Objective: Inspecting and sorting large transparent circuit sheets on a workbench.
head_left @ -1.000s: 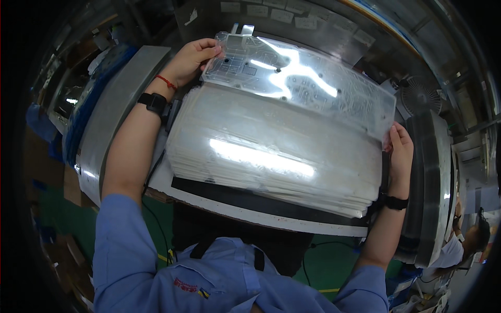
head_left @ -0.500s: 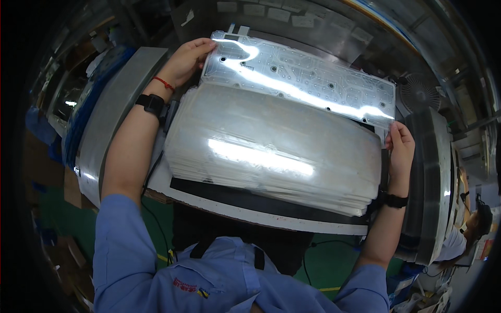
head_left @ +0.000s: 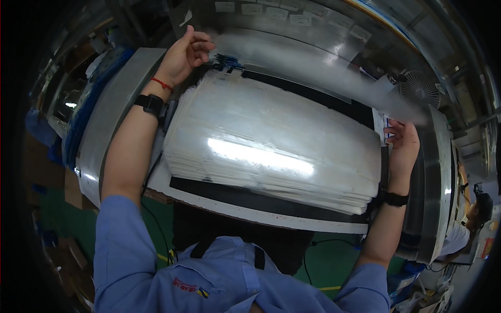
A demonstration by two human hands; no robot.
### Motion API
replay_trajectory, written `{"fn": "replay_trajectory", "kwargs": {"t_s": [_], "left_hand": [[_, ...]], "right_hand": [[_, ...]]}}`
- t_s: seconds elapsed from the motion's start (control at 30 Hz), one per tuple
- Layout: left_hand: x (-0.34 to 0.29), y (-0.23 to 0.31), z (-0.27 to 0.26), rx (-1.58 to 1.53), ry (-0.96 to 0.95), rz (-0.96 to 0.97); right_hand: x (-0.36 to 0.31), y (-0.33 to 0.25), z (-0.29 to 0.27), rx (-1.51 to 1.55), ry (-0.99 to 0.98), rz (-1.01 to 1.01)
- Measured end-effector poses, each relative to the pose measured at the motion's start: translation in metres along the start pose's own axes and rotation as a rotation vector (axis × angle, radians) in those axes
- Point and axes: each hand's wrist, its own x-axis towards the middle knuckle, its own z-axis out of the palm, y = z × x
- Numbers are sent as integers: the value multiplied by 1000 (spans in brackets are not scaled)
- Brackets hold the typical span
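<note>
A clear film sheet (head_left: 308, 62), smeared by motion, stretches across the far side above the work surface. At its left end is my left hand (head_left: 187, 55), thumb raised and fingers loosely bent, with nothing visible in it. My right hand (head_left: 402, 140) is below the sheet's right end, beside the pile, fingers slightly apart and no grip on the sheet visible. Between my forearms lies a thick stack of translucent plastic sheets (head_left: 271, 120), layered unevenly at the near edge. Dark blue-black marks (head_left: 228, 62) show at the stack's far left corner.
The stack rests on a black-topped table with a white edge (head_left: 261, 216). Metal-sided units (head_left: 117, 115) flank me left and right. A small fan (head_left: 419, 89) stands at the far right. Another person (head_left: 472, 219) is at the right rim. A cable hangs near my left arm.
The printed film sheet held between both my hands has moved away toward the back and blurred. Both hands have let go, their fingers loosened.
</note>
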Motion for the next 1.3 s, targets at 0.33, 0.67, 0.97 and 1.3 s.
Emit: {"fn": "replay_trajectory", "kwargs": {"t_s": [0.33,0.67,0.97,1.3], "left_hand": [[4,-7,3,423,-63,-122],[7,-14,-12,305,-71,-159],[9,-13,-8,316,-81,-160],[15,-16,-24,192,-24,-170]], "right_hand": [[6,11,-14,-119,-58,-103],[10,18,-15,-151,-64,75],[9,26,-25,-392,-306,224],[12,25,-24,-449,-195,-15]]}}
